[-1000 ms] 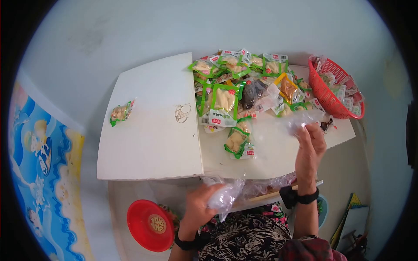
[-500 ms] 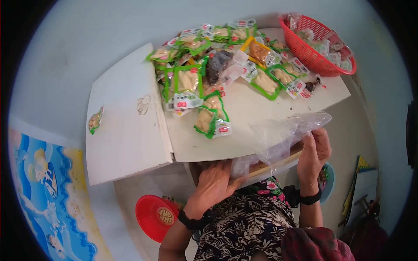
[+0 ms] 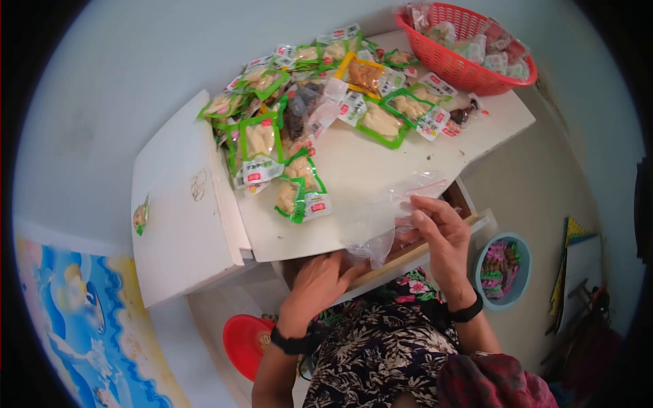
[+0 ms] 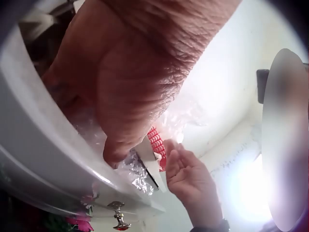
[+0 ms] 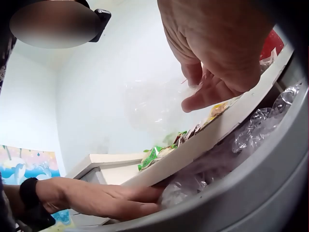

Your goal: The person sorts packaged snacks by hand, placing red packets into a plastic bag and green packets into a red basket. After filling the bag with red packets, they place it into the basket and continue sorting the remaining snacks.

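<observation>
My right hand (image 3: 445,245) pinches a clear plastic bag (image 3: 371,228) between thumb and fingers, above the right part of a pulled-out drawer (image 3: 405,260). The thin bag hangs leftward over the table's front edge. My left hand (image 3: 316,285) reaches into the left part of the drawer, its fingertips hidden there in the head view. From the right wrist view, its fingers (image 5: 137,194) look straight and lie against crumpled clear plastic (image 5: 181,191) inside the drawer. More clear plastic (image 5: 260,123) lies farther along the drawer.
Vacuum-packed food packets (image 3: 258,139) with green borders are heaped on the white table (image 3: 360,177). A red basket (image 3: 462,64) of packets stands at the back right. One packet (image 3: 141,216) lies far left. Below are a red basin (image 3: 241,343) and a blue tub (image 3: 520,292).
The left hand held crumpled plastic by the table edge a second ago, then went into the drawer. The right hand came down and left with the clear bag. The head view has shifted.
</observation>
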{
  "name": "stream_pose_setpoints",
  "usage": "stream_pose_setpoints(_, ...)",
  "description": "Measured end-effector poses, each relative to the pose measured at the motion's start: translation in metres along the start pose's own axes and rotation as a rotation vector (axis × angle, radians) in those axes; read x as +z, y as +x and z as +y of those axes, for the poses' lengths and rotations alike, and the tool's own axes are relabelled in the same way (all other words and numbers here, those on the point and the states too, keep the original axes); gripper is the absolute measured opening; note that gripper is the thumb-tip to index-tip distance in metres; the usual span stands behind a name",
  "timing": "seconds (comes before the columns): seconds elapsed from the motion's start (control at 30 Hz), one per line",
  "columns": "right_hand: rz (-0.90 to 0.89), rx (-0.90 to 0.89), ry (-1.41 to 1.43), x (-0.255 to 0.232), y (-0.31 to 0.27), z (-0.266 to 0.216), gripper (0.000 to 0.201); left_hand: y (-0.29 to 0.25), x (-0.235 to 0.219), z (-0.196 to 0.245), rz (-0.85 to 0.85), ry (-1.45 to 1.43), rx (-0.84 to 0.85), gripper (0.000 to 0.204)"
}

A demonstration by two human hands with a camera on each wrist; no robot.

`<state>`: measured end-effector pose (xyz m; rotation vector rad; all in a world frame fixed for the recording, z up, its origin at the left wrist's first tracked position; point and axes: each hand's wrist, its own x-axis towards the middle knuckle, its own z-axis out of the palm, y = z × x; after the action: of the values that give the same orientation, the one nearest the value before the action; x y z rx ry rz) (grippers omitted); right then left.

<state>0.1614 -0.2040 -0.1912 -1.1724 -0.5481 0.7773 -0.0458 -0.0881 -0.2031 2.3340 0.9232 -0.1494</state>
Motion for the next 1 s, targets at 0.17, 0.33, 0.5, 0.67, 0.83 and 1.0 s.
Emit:
stream_pose_setpoints(0.17, -0.044, 0.071, 0.071, -0.006, 0.000, 0.013, 0.025, -0.050, -0.013, 0.004, 0.227, 0.100, 0.119, 0.058)
stream_pose_setpoints(0.33, -0.073, 0.058, 0.059, -0.002, -0.001, 0.008, 0.024, -0.087, -0.035, 0.035, 0.322, -0.404, -0.205, 0.072)
stream_pose_setpoints(0.5, -0.190, 0.069, 0.029, 0.012, -0.007, -0.003, 0.019, -0.050, -0.048, 0.060, 0.821, -0.029, 0.196, 0.058)
stream_pose_setpoints(0.67, -0.248, -0.055, -0.076, 0.002, -0.001, -0.008, 0.012, -0.028, -0.037, 0.032, 0.682, -1.156, 0.011, 0.026)
stream_pose_setpoints(0.83, -0.151, -0.100, -0.091, -0.016, 0.013, 0.000, 0.013, -0.020, -0.034, 0.007, 0.735, -1.409, 0.055, 0.023)
stream_pose_setpoints(1.0, -0.136, -0.299, -0.419, -0.001, 0.015, -0.015, 0.035, -0.019, -0.020, 0.004, 0.756, -1.177, 0.124, 0.023)
